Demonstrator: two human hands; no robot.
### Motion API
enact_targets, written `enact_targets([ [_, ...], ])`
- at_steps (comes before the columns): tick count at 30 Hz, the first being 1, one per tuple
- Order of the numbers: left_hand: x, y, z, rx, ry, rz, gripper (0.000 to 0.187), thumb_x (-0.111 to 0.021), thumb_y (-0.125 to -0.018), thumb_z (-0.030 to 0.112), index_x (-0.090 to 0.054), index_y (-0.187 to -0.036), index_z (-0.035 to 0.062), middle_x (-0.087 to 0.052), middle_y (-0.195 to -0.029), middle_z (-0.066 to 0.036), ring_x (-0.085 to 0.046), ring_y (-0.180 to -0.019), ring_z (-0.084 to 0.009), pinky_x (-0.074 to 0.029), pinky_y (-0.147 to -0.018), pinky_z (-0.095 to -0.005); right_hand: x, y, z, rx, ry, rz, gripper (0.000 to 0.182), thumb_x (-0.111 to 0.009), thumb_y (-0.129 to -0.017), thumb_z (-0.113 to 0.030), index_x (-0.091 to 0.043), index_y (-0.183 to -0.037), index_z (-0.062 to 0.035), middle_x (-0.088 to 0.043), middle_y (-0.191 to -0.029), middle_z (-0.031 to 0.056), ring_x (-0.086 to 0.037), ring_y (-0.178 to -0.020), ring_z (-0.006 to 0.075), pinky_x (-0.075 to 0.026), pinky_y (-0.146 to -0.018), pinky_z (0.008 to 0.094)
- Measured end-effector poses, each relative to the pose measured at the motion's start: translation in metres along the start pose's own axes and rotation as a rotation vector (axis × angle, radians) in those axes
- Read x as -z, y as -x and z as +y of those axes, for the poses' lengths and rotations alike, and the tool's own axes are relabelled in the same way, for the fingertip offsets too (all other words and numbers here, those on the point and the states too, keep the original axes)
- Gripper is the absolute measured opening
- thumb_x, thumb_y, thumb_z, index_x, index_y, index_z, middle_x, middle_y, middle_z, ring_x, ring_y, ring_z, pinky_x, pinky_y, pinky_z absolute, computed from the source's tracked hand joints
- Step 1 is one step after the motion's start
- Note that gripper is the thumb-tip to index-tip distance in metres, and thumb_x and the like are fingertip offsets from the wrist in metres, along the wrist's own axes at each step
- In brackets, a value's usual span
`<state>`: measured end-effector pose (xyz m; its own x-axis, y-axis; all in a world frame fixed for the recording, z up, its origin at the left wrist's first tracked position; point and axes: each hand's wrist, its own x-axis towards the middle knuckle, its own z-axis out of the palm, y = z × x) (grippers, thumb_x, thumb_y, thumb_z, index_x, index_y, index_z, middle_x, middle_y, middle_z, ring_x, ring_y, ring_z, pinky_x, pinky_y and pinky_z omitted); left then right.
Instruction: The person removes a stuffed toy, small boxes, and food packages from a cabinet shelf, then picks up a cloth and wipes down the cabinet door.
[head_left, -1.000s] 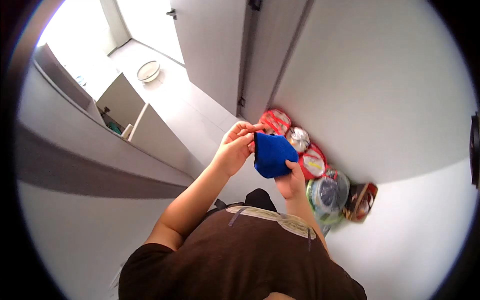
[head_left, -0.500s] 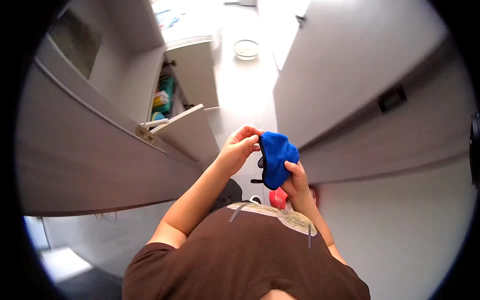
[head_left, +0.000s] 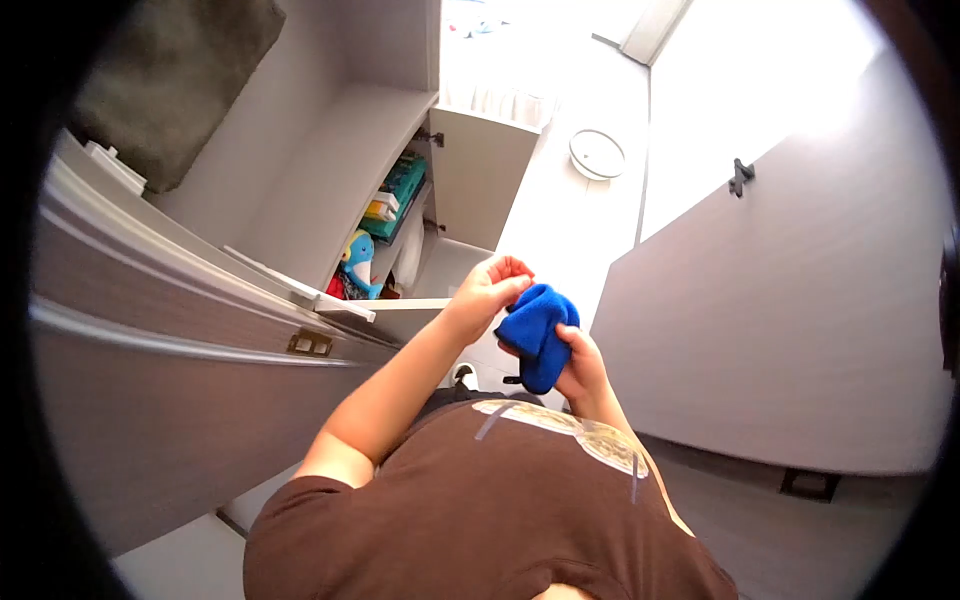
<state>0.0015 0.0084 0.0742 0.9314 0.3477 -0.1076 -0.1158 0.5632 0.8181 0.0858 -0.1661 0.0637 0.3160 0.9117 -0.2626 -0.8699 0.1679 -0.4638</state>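
Note:
A blue fleecy cloth (head_left: pixel 541 335) with black edging and a small black tab at its lower end is held in front of my body, bunched and folded. My left hand (head_left: pixel 490 298) pinches its upper edge, thumb against the fingers. On the other side, my right hand (head_left: pixel 582 366) is closed around the cloth's right part, with the thumb on top and the other fingers hidden behind it.
On the left, an open cabinet (head_left: pixel 470 180) holds boxes (head_left: pixel 400 195) and a blue plush toy (head_left: pixel 359 262). A round clear-looking dish (head_left: pixel 597 155) lies on the floor ahead. A grey door (head_left: pixel 780 300) with a black handle (head_left: pixel 741 177) stands at right.
The view has turned, bringing more of the cabinet's inside and the plush toy into sight. The cloth has gone from spread out to more folded, with both hands still on it.

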Motion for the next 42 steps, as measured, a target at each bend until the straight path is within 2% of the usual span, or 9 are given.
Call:
enact_targets([
  [2, 0.008, -0.021, 0.01, -0.05, 0.042, 0.075, 0.01, -0.057, -0.092, 0.01, -0.055, -0.102, 0.007, -0.061, -0.094, -0.004, -0.058, -0.086, -0.0105, -0.047, -0.077, -0.0245, -0.012, -0.03, -0.018, -0.044, -0.071, -0.079, 0.055, -0.057, -0.089, -0.023, -0.038, -0.136, -0.0021, -0.051, -0.132, 0.0198, -0.052, -0.119, 0.0368, -0.035, -0.104, 0.062],
  [4, 0.013, -0.026, 0.016, -0.089, -0.06, 0.236, 0.012, -0.057, -0.092, 0.011, -0.055, -0.103, 0.0078, -0.061, -0.097, -0.003, -0.058, -0.088, -0.0102, -0.047, -0.076, -0.0244, -0.006, -0.057, -0.03, -0.084, -0.138, -0.089, 0.056, -0.058, -0.09, -0.025, -0.038, -0.137, -0.0021, -0.051, -0.131, 0.0198, -0.052, -0.12, 0.0363, -0.036, -0.104, 0.0612],
  [6, 0.03, -0.023, 0.017, -0.099, -0.141, 0.37, 0.012, -0.056, -0.092, 0.014, -0.055, -0.103, 0.0093, -0.061, -0.097, -0.001, -0.057, -0.089, -0.009, -0.044, -0.077, -0.0247, -0.011, -0.095, -0.036, -0.15, -0.095, -0.164, 0.053, -0.058, -0.09, -0.025, -0.041, -0.133, 0.001, -0.056, -0.122, 0.0196, -0.059, -0.105, 0.029, -0.052, -0.087, 0.0435],
  [9, 0.064, -0.011, 0.01, -0.104, -0.182, 0.574, 0.012, -0.056, -0.092, 0.015, -0.055, -0.102, 0.0097, -0.06, -0.096, 0.0, -0.057, -0.087, -0.009, -0.043, -0.076, -0.0253, -0.003, -0.164, -0.033, -0.398, -0.021, 0.001, 0.041, -0.063, -0.082, -0.004, -0.048, -0.12, 0.0005, -0.06, -0.1, 0.015, -0.059, -0.082, 0.0218, -0.052, -0.061, 0.0269],
  [16, 0.079, 0.018, -0.002, -0.06, -0.055, 1.118, 0.011, -0.056, -0.091, 0.016, -0.055, -0.1, 0.0096, -0.06, -0.096, 0.001, -0.058, -0.084, -0.0098, -0.042, -0.074, -0.0255, -0.057, -0.277, 0.015, -0.795, 0.541, -0.177, 0.04, -0.059, -0.083, 0.001, -0.052, -0.122, -0.005, -0.06, -0.097, 0.0095, -0.059, -0.071, 0.02, -0.053, -0.061, 0.0319],
  [21, 0.04, 0.017, -0.019, -0.164, 0.121, 1.39, 0.01, -0.051, -0.094, 0.018, -0.055, -0.098, 0.0096, -0.061, -0.096, 0.0, -0.058, -0.086, -0.01, -0.043, -0.076, -0.0254, -0.07, -0.314, 0.078, -0.914, 0.774, -0.487, 0.041, -0.059, -0.087, -0.006, -0.052, -0.128, -0.0064, -0.06, -0.103, 0.0045, -0.057, -0.091, 0.0149, -0.051, -0.073, 0.0311],
  [23, 0.022, 0.017, -0.031, -0.218, 0.191, 1.501, 0.011, -0.054, -0.094, 0.017, -0.057, -0.098, 0.008, -0.062, -0.093, 0.0, -0.058, -0.082, -0.0084, -0.043, -0.072, -0.0235, -0.063, -0.323, 0.12, -0.843, 0.956, -0.692, 0.038, -0.059, -0.089, -0.009, -0.052, -0.126, -0.0058, -0.06, -0.108, 0.0044, -0.057, -0.096, 0.0151, -0.049, -0.076, 0.03],
  [30, -0.041, 0.03, -0.068, -0.234, 0.363, 1.734, 0.012, -0.05, -0.095, 0.015, -0.056, -0.1, 0.0065, -0.061, -0.098, -0.004, -0.057, -0.084, -0.0133, -0.042, -0.075, -0.0262, -0.045, -0.307, 0.21, 0.174, 1.422, -1.551, 0.047, -0.058, -0.085, -0.017, -0.048, -0.13, -0.0079, -0.045, -0.134, 0.0196, -0.049, -0.109, 0.0442, -0.041, -0.095, 0.0486],
  [42, -0.047, 0.034, -0.08, -0.292, 0.284, 1.675, 0.013, -0.052, -0.095, 0.019, -0.056, -0.101, 0.0078, -0.061, -0.098, -0.004, -0.057, -0.086, -0.0133, -0.042, -0.075, -0.0254, -0.066, -0.319, 0.196, 0.142, 1.766, -1.83, 0.042, -0.053, -0.083, -0.011, -0.054, -0.125, -0.0158, -0.055, -0.114, 0.0138, -0.061, -0.098, 0.0365, -0.05, -0.086, 0.0448],
])
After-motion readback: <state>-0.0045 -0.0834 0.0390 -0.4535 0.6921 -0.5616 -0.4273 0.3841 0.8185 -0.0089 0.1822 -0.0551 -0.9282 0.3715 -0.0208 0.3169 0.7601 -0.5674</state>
